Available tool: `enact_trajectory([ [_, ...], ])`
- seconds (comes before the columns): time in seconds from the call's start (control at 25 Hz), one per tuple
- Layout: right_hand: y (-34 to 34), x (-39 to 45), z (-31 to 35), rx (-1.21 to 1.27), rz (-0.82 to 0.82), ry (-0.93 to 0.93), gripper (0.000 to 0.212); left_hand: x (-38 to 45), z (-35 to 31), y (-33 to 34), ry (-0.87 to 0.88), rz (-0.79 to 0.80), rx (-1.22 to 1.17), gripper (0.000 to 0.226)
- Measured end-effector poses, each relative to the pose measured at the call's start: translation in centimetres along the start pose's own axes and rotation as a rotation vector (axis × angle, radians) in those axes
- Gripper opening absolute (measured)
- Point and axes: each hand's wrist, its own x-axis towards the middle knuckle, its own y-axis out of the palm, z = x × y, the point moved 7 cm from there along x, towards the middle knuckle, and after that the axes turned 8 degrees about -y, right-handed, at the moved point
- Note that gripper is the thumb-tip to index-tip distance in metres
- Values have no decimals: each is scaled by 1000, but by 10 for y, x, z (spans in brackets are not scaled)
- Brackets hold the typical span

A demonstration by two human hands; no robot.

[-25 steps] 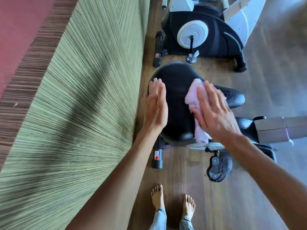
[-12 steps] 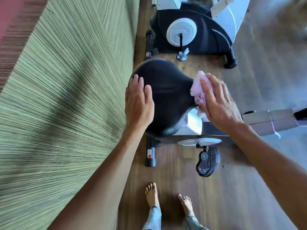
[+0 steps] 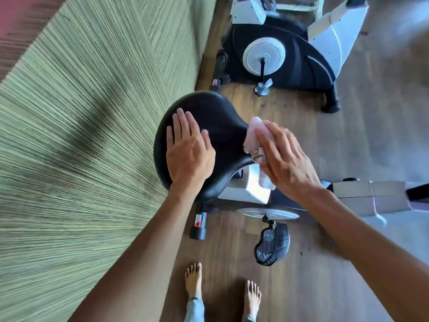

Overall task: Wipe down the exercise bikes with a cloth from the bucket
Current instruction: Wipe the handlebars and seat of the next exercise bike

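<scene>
Head-height, steeply downward, close over saddle [image 3: 209,126]

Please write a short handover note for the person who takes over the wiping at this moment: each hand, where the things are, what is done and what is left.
Left hand: flat, palm down on the wide rear of the black saddle, steadying it.
Right hand: pressing the pink cloth against the narrow nose of the saddle.
Near bike: the white frame and the pedal sit below the saddle.
Second bike: stands farther along the wall, not being touched.
Bucket: not in view.
Done: cannot be judged from this picture; the saddle wipe is under way.
Left, probably: the rest of the near bike, then the second bike.
</scene>
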Motion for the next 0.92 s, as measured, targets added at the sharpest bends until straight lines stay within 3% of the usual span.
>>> enact_trajectory([
  [0.12,5,17,-16,64,-97,284,43,-2,-5,0,-16,-10,47,66],
  [0.2,17,55,-3,64,-20,376,43,-2,-3,2,-15,6,60,64],
  [0.4,9,47,9,23,84,119,54,2,2,2,1,59,41,65],
  [0.52,9,46,-2,14,160,252,47,2,0,1,12,118,44,62],
  [0.64,42,109,-6,193,312,436,47,34,-3,0,59,178,44,56],
  [0.76,50,122,-8,346,398,411,55,87,-19,8,131,234,-2,51],
  [0.92,19,63,-22,275,555,362,68,114,-30,20,112,198,-60,51],
])
